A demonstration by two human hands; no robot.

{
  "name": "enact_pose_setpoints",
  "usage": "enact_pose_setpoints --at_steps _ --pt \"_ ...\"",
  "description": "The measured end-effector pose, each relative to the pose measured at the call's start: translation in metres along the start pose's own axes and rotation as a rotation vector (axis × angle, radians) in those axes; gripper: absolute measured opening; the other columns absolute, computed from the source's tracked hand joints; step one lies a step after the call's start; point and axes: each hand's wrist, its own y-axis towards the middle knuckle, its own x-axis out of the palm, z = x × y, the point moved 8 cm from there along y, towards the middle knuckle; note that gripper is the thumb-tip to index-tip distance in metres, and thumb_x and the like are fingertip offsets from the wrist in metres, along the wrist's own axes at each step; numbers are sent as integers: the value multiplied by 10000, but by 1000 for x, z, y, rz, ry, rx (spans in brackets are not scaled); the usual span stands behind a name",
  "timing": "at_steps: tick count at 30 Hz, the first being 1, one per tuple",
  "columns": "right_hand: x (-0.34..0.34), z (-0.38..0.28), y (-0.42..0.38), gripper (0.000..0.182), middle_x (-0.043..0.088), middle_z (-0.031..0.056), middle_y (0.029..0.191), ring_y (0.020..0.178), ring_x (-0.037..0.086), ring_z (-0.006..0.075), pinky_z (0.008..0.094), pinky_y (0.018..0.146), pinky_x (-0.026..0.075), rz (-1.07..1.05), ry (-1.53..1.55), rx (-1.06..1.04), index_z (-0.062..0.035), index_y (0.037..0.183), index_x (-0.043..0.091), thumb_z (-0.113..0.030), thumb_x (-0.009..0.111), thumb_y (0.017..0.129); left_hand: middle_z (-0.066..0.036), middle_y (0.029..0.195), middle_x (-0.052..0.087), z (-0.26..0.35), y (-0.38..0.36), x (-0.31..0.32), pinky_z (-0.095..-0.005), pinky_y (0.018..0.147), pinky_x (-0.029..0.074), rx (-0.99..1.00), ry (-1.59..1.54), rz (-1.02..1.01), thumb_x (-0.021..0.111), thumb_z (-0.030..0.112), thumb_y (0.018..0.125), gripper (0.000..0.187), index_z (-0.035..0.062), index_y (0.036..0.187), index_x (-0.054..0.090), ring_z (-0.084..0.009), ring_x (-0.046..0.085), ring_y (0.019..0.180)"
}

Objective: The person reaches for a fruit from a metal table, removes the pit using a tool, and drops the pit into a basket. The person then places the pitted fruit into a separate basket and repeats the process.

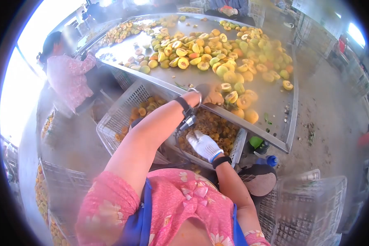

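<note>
Two hands are at work here, and both are yours. Your left hand point(211, 96) is stretched far out to the near edge of the metal desk point(274, 102). It rests on a fruit half point(227, 87) at the front of the big pile of cut fruit point(217, 53), and its fingers look curled over it, but the picture is too blurry to tell if they grip it. A dark band with a small clip hangs on that wrist. Your right hand point(204, 145) wears a white glove and is close to your body, over the white basket point(238, 144) that hangs below the desk edge. Its fingers are closed around a small tool that you can hardly see. The basket is full of small brown bits. Another white basket point(119, 110) with fruit halves stands just beside it, to the left. A person in a pink flowered top point(67, 76) stands at the far left side of the desk.
</note>
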Motion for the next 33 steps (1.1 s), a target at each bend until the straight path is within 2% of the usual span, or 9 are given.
enact_pose_setpoints --at_steps 2,5,8,10,12,17,18,23,33 --pt "-17 -9 -6 438 685 253 900 856 680 405 457 744 515 117 195 -8 -2 1066 599 -428 544 981 -87 996 666 18 -29 -25 -310 765 543 -11 -494 55 762 300 825 543 -27 1211 566 -186 661 887" --pt "-26 -16 -16 379 543 18 670 442 480 91 279 395 383 -22 755 263 -54 1122 571 -410 534 1001 -102 1046 656 17 -66 -42 -347 801 567 43 -1031 161 607 213 963 356 -25 1223 554 -188 659 907" --pt "-35 -20 -11 323 514 -27 658 439 437 71 239 391 343 113 913 166 -108 1091 571 -418 541 1006 -164 1134 658 1 -89 -40 -393 859 592 125 -1413 160 491 201 1023 320 -37 1231 543 -241 676 990" --pt "-43 -23 -4 271 511 -42 653 462 444 64 228 406 345 288 874 -29 -136 1071 578 -399 555 1008 -164 1156 658 -3 -111 -45 -382 861 591 175 -1146 307 475 233 1035 347 -41 1240 537 -244 677 1011" --pt "-38 -27 -5 264 514 -40 666 496 452 54 216 440 351 230 909 55 -136 1068 582 -392 540 1017 -139 1182 653 1 -133 -30 -338 875 583 118 -1606 216 468 264 1045 374 -33 1265 526 -230 669 1035" --pt "-39 -34 1 340 629 106 820 777 606 214 337 728 480 369 587 -142 -23 1038 613 -352 529 1021 -96 1141 634 -42 -152 -8 -321 871 527 161 -865 442 413 290 1063 341 23 1234 540 -186 632 1026" --pt "-39 -37 -1 376 649 201 891 841 618 334 397 806 487 322 534 -85 18 1073 609 -345 530 1014 -90 1113 633 -50 -152 -4 -318 846 518 141 -871 468 407 302 1065 343 26 1215 545 -179 628 991" --pt "-39 -45 -5 389 646 248 911 862 622 394 411 798 487 300 436 -66 15 1090 608 -356 523 1012 -56 1045 639 -34 -167 12 -312 805 505 -53 -1481 327 435 354 1064 343 56 1167 570 -155 627 915" --pt "-38 -46 -6 394 642 303 923 905 609 502 512 723 492 242 308 -48 7 1056 581 -379 523 1002 -71 944 678 -45 -172 14 -302 628 535 -182 -1310 584 585 417 995 401 31 1094 628 -162 650 723"
